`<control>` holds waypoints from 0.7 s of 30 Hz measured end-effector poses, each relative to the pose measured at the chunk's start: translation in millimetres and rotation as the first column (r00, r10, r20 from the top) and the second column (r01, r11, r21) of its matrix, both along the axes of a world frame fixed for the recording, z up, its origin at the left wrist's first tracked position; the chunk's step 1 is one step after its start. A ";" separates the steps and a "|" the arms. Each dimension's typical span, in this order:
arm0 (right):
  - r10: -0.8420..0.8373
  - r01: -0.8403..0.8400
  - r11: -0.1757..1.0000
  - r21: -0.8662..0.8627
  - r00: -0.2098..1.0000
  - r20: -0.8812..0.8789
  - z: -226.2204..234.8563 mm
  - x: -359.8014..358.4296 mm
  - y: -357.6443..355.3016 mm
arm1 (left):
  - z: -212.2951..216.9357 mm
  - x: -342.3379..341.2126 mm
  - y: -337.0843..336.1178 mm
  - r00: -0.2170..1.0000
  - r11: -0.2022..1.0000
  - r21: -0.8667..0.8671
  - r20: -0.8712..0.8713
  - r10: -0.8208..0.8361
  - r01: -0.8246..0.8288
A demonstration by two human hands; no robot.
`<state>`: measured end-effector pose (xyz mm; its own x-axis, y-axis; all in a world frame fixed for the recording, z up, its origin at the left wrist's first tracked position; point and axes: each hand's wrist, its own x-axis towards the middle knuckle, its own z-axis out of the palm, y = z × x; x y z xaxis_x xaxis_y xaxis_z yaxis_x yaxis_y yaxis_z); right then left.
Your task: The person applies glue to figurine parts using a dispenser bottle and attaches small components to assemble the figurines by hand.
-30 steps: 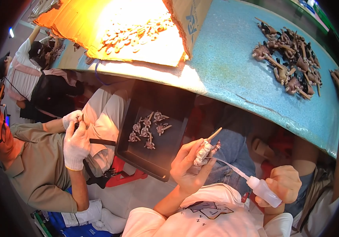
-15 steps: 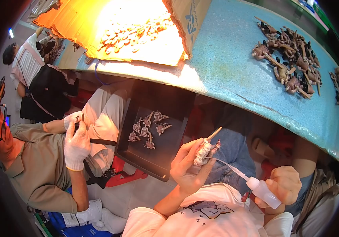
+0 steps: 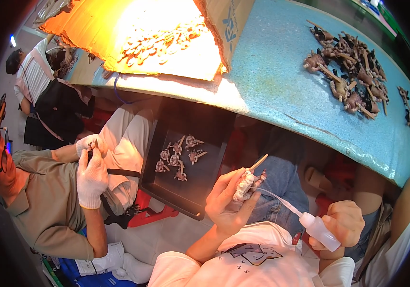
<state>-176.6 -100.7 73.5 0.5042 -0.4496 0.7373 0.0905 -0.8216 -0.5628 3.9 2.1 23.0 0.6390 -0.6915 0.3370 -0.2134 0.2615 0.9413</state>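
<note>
Pinched in the fingers of my left hand (image 3: pixel 229 196) is a small pale figurine (image 3: pixel 244 186), with a wooden stick (image 3: pixel 258 163) poking out of its top. A darker, reddish-brown part shows on the figurine's right side. My right hand (image 3: pixel 344 224) is closed around a translucent white squeeze bottle (image 3: pixel 320 232), tilted with its long thin nozzle (image 3: pixel 281 201) pointing up and left. The nozzle's tip reaches the figurine between my left fingers; whether it touches is too small to tell.
A black tray (image 3: pixel 200 191) with several similar figurines (image 3: pixel 181 155) lies left of my hands. More brown figurines on sticks (image 3: pixel 353 67) are heaped on the blue table (image 3: pixel 272 62). A lit cardboard box (image 3: pixel 236 24) holds small pieces. A gloved co-worker (image 3: pixel 52 201) sits at left.
At the far right, another person's hand has left the table edge, and the arm is now lower. My bottle and left hand have shifted only very slightly.
</note>
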 end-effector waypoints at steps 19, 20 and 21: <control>-0.410 -0.186 0.564 0.805 0.783 0.468 2.9 -26.9 -62.5 | 11.2 -3.9 -5.3 0.872 0.988 0.005 -0.469 -0.137 0.157; -0.413 -0.119 0.568 0.815 0.815 0.407 8.6 -33.2 -71.7 | 11.3 -4.5 -6.3 0.896 0.988 0.005 -0.423 -0.138 0.155; -0.413 -0.059 0.576 0.815 0.840 0.352 7.7 -38.3 -82.7 | 5.8 -3.8 -7.7 0.888 0.985 -0.008 -0.430 -0.161 0.175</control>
<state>-214.9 -183.4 81.2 0.0516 -0.9874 0.1499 0.4280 -0.1138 -0.8966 0.1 -5.6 28.8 0.5898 -0.8068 0.0353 0.2557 0.2280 0.9395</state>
